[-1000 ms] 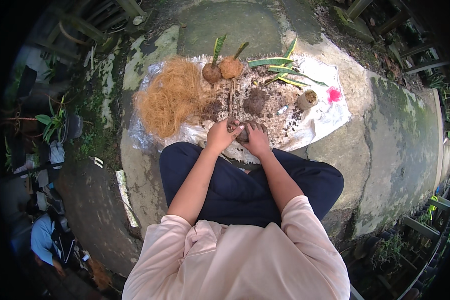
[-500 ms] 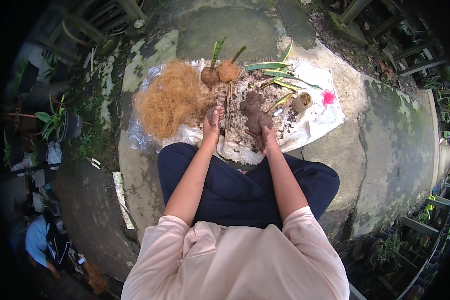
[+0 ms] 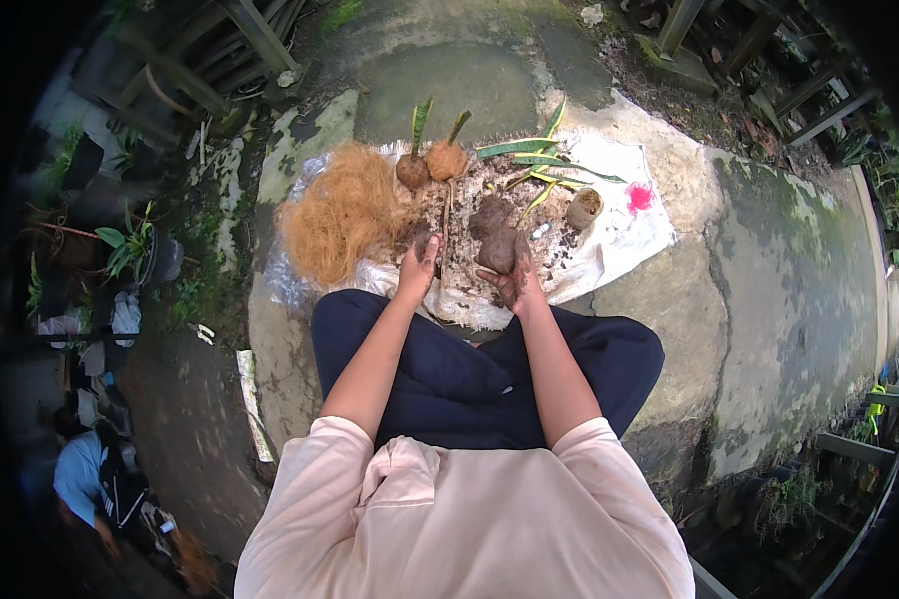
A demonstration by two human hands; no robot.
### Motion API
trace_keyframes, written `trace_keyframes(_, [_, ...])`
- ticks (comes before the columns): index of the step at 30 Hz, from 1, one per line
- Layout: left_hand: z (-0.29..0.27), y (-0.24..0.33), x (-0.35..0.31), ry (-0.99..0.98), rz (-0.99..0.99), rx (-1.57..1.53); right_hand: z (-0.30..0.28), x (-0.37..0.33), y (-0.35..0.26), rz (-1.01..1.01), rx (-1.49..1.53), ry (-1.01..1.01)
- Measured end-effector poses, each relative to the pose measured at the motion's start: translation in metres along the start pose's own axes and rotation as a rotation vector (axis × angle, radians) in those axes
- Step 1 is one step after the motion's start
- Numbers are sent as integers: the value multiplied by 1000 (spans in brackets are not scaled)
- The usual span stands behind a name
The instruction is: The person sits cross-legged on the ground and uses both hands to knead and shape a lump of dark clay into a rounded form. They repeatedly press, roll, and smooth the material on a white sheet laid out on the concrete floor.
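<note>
My right hand is muddy and cups a smooth lump of wet brown mud from below and from the right, its fingers partly spread under it. A rougher heap of mud sits just beyond that lump. Across from it, my left hand has its thumb up and its fingers curled round a small dark clump of mud, partly hidden. Both hands are above the near part of a soil-strewn white sack. Beside my left hand lies a big tangle of orange-brown fibre.
Two round balls with upright leaves, one dark and one fibre-wrapped, stand at the back. Several yellow-edged leaves, a brown cup and pink string lie to the right. A thin stick lies between my hands. Another person is at lower left.
The whole view has shifted slightly. My left hand has drawn a little nearer to me, and more of my right palm shows beside the mud lump.
</note>
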State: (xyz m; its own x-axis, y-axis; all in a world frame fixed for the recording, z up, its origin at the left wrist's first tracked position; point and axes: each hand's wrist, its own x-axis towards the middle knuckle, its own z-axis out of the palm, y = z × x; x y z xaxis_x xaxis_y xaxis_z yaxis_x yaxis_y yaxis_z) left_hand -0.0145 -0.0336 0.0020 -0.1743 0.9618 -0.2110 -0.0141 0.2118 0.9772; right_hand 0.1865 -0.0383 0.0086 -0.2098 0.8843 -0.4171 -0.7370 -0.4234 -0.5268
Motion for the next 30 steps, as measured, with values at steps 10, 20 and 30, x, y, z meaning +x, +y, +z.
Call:
trace_keyframes(10, [-19,23,-20,76,22,25,-5,0,-10,122,132,-43])
trace_keyframes(20, [-35,29,-56,105,98,-73,24,1,-14,54,32,-150])
trace_keyframes(30, [-41,17,-46,55,37,-147,-18,24,-10,46,180,11])
